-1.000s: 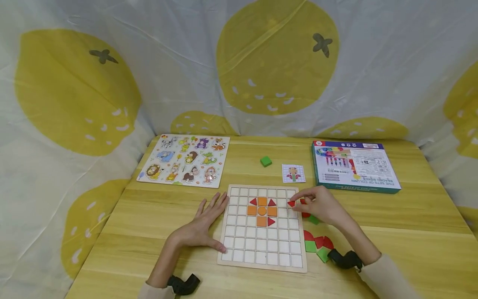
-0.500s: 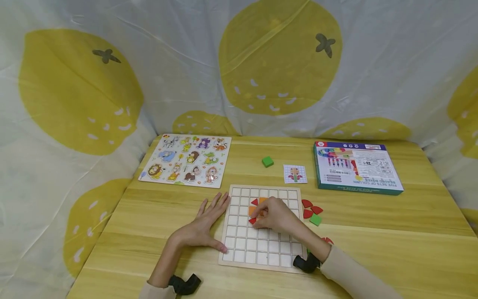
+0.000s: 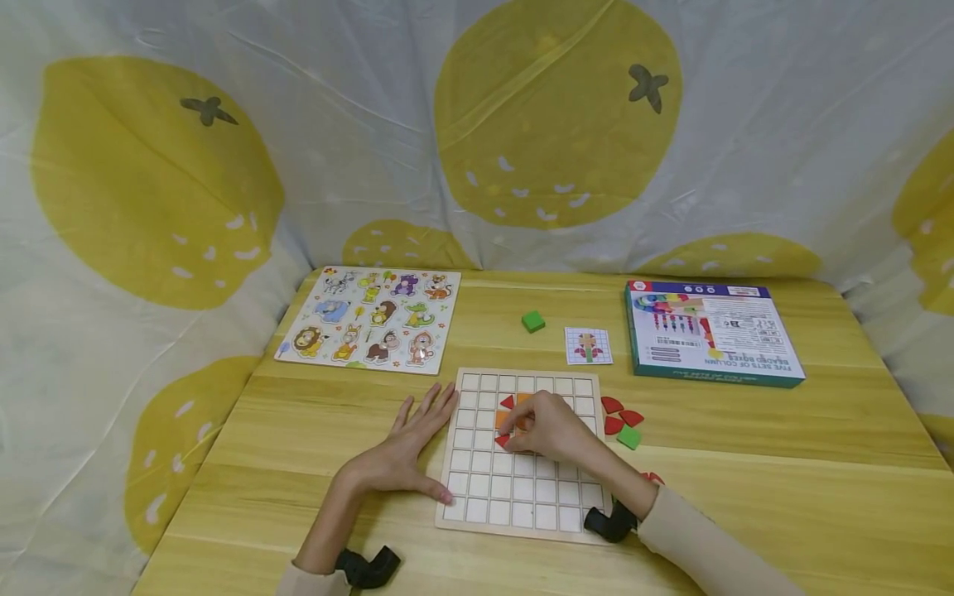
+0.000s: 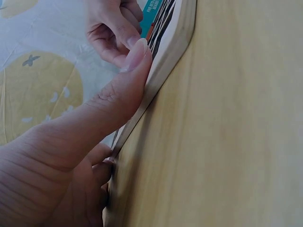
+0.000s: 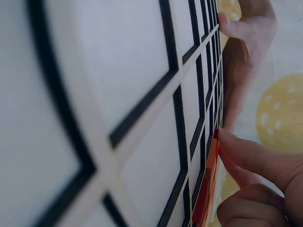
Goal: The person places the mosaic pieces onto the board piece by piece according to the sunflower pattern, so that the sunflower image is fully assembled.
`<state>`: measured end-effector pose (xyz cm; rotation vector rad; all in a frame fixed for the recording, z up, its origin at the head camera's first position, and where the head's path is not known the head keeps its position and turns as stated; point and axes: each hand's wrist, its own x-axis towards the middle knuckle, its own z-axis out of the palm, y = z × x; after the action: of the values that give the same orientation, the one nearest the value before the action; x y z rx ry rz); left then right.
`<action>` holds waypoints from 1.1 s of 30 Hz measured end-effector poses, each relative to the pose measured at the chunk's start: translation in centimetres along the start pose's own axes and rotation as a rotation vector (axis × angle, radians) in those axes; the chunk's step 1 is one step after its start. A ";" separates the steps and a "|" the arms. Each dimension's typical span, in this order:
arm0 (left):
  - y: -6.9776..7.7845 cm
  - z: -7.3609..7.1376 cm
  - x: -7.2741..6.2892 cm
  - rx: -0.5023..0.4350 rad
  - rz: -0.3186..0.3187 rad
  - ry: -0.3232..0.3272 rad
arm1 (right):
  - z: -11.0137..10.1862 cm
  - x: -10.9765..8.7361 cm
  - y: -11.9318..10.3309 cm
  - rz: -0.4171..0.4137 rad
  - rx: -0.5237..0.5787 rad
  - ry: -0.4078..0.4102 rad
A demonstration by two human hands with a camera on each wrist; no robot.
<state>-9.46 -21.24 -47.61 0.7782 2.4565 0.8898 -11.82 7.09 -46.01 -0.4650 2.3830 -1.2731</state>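
A wooden grid board [image 3: 502, 487] lies flat in front of me, bearing orange and red pieces around its upper middle. My right hand [image 3: 550, 430] reaches over it and pinches a red triangle [image 3: 503, 441] between thumb and index finger, right at a cell below an orange square [image 3: 503, 420]. Another red triangle [image 3: 508, 402] lies above that square; the right hand hides most other pieces. Along the board's left side, my left hand [image 3: 398, 454] rests with spread fingers. In the left wrist view its thumb [image 4: 109, 101] lies against the board's edge [image 4: 170, 61].
Red quarter-circles [image 3: 613, 405] and a green square [image 3: 629, 437] lie right of the board, with more partly under my right forearm. Behind it are a green block [image 3: 532, 322] and a pattern card [image 3: 588, 346]. An animal puzzle [image 3: 370, 319] lies back left, a box [image 3: 711, 335] back right.
My right hand has carried the red triangle leftward from the board's right edge to a cell near the middle, staying there over the last half second. The left hand has kept its place.
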 end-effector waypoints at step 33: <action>0.2 0.0 0.0 -0.002 -0.011 -0.003 | -0.8 -0.4 0.3 0.030 0.015 0.019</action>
<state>-9.42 -21.11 -47.46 0.7637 2.4548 0.8859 -11.93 7.96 -45.75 -0.4135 2.3850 -1.2868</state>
